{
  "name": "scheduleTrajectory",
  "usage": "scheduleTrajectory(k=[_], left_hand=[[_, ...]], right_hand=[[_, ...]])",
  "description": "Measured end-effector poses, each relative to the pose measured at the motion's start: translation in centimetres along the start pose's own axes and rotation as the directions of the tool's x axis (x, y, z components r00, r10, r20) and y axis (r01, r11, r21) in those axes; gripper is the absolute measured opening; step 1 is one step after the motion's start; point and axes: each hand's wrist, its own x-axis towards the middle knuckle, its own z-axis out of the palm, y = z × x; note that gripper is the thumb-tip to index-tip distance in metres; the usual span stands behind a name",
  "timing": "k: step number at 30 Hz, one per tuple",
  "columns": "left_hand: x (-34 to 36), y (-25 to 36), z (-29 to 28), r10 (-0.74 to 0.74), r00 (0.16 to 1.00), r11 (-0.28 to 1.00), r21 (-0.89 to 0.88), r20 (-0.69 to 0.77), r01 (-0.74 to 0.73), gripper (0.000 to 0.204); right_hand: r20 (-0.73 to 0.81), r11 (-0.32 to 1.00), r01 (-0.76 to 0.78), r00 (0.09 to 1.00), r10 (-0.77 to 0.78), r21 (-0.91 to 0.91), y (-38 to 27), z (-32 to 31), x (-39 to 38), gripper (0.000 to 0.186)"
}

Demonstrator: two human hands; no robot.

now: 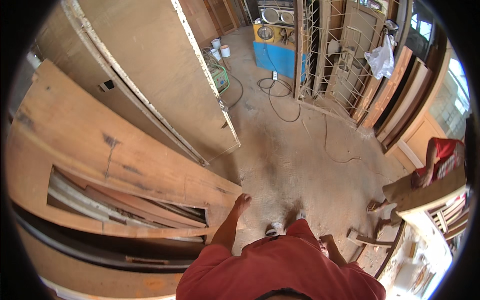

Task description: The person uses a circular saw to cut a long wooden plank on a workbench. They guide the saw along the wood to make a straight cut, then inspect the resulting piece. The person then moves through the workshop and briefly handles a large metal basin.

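Observation:
My left hand (242,202) is at the near right corner of a large wooden door panel (150,170), fingers curled against its edge. The panel is reddish-brown with dark stains and a long rectangular opening. Through that opening show several stacked boards (125,205). My right hand (327,244) hangs low beside my right leg, near my red shirt. Its fingers are partly hidden and too small to make out, so I cannot tell whether it holds anything.
A tan sheet door (145,55) with peeling white edges stands at left. Cables (280,95) lie on the dusty floor near a blue panel (275,59). Metal grilles (320,65) and boards lean at right. A person in red (442,155) stands beside a bench.

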Motion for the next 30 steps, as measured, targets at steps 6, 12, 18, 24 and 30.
scheduleTrajectory(k=[6, 12, 18, 24, 30], left_hand=[[12.7, 5.5, 4.2, -0.147, 0.986, 0.933, -0.321, 0.079, 0.165, 0.035], [13.6, 2.2, 5.7, -0.364, 0.875, 0.909, -0.083, 0.319, 0.408, 0.037], [16.4, 6.5, 4.1, -0.526, 0.83, 0.838, -0.053, 0.185, 0.543, 0.034], [36.7, 12.1, -0.2, -0.47, 0.861, 0.873, -0.042, 0.195, 0.486, 0.033], [61.4, 19.0, -12.4, -0.331, 0.939, 0.941, -0.034, 0.091, 0.335, 0.034]], right_hand=[[-0.098, 0.746, 0.069, 0.979, -0.177, -0.663, -13.2, -2.0, 6.0, 0.023], [0.251, -0.115, 0.232, 0.948, -0.194, -0.966, -43.1, -0.4, 12.7, 0.009], [0.111, 0.588, 0.546, 0.781, -0.614, -0.597, -72.4, 11.2, 16.4, 0.013], [0.455, 0.743, 0.669, 0.669, -0.588, -0.022, -89.9, 23.5, 20.3, 0.015], [0.405, 0.639, 0.493, 0.866, -0.294, -0.59, -92.4, 30.4, 18.6, 0.008]])
